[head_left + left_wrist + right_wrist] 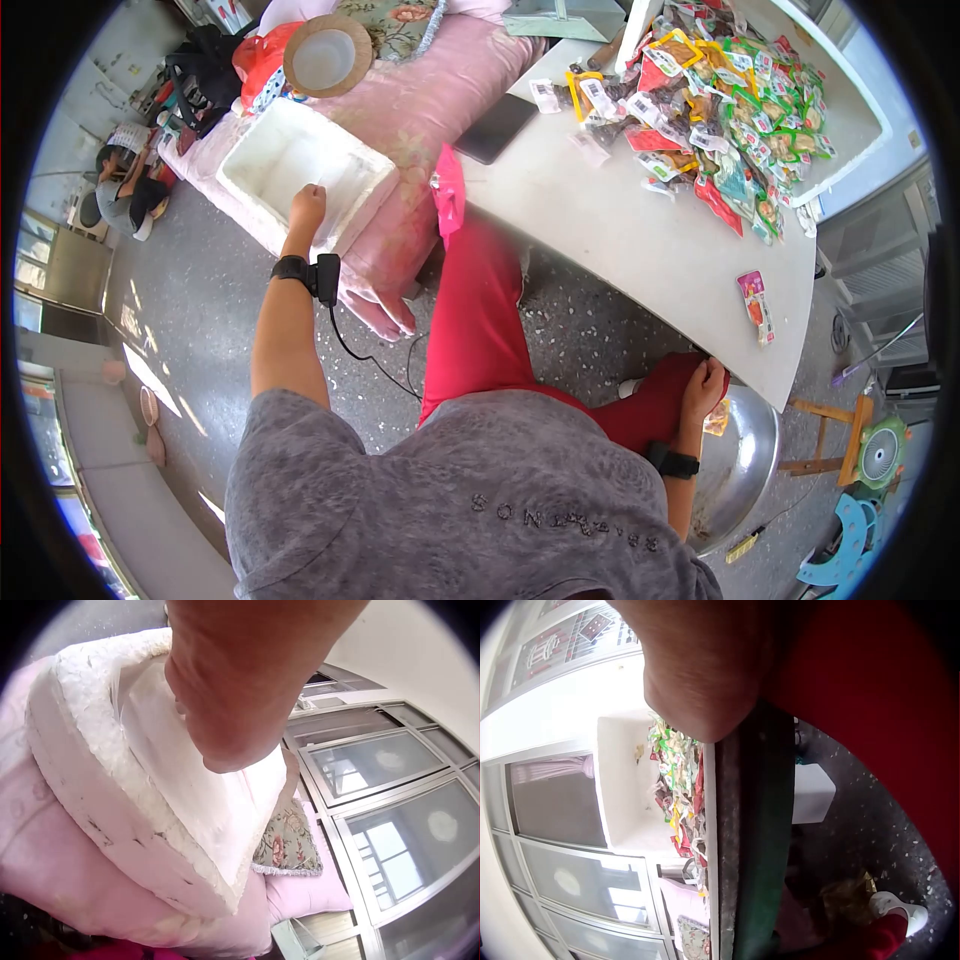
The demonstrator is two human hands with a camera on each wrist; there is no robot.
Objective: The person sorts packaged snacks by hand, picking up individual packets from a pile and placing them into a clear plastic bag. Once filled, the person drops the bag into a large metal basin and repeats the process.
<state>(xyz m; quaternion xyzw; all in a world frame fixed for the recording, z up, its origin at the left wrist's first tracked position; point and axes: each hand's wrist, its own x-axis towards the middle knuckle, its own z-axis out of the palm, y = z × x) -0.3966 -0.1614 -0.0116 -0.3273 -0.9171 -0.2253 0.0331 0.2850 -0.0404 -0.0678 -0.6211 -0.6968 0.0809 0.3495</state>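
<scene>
My left hand (308, 207) is over a white foam box (365, 212), its fingers bent in a fist-like shape. In the left wrist view the hand's back and wrist hide the fingertips, so I cannot tell whether they pinch something. A thin, whitish plastic liner (169, 750) lies inside the box. My right hand (704, 390) rests on the red-trousered knee (655, 400), right by the table's edge, with loosely bent fingers and nothing visible in them. Nearest to it on the white table (620, 240) lies one small pink-and-red snack packet (755, 308).
Many small snack packets (740, 120) spill from a tipped white bin (865, 105) across the table. A black tablet-like slab (495, 128) lies at the table's left edge, near a bright pink bag (448, 190). A metal basin (755, 445) stands below right. Another person (120, 200) crouches far left.
</scene>
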